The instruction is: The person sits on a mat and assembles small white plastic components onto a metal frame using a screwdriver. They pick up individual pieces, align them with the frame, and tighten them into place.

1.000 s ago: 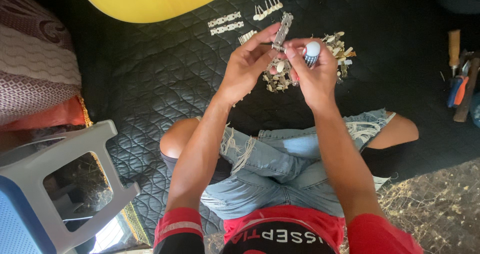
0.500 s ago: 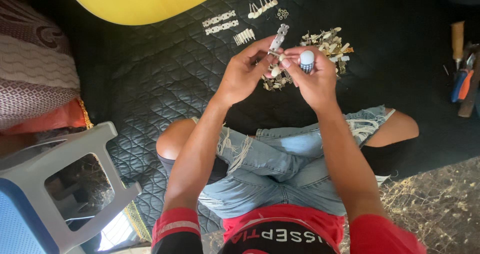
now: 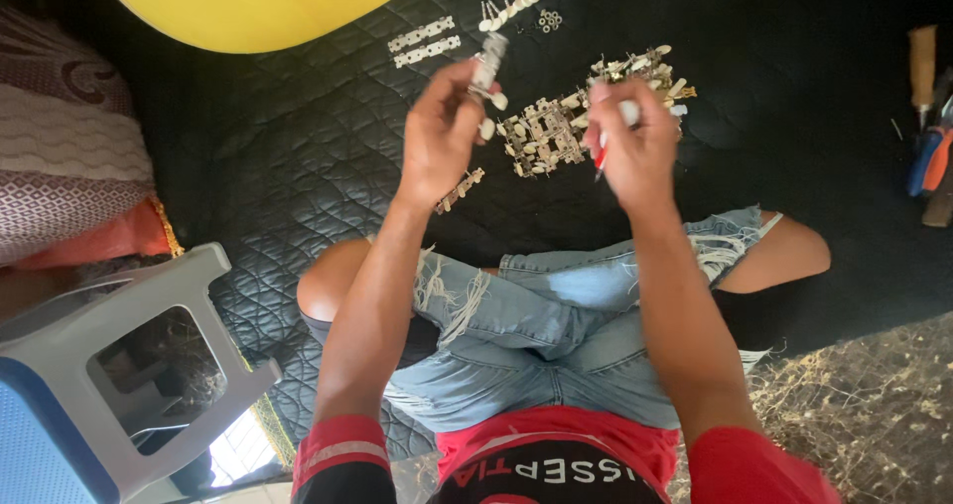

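Quilted black mat [image 3: 298,166] underneath, yellow guitar body [image 3: 258,2] at eleven o'clock. Pile of metal tuners [image 3: 556,132] at twelve. Left hand [image 3: 437,137] pinching a tuner strip [image 3: 486,67]; right hand [image 3: 635,146] gripping a red-handled screwdriver [image 3: 604,151].

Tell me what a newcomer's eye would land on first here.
First, the two raised hands at the centre: the left hand holds up a metal strip with white knobs, and the right hand grips a small red-handled tool. Just beyond them, a pile of metal parts lies on the black quilted mat. A big yellow curved shape fills the top left.
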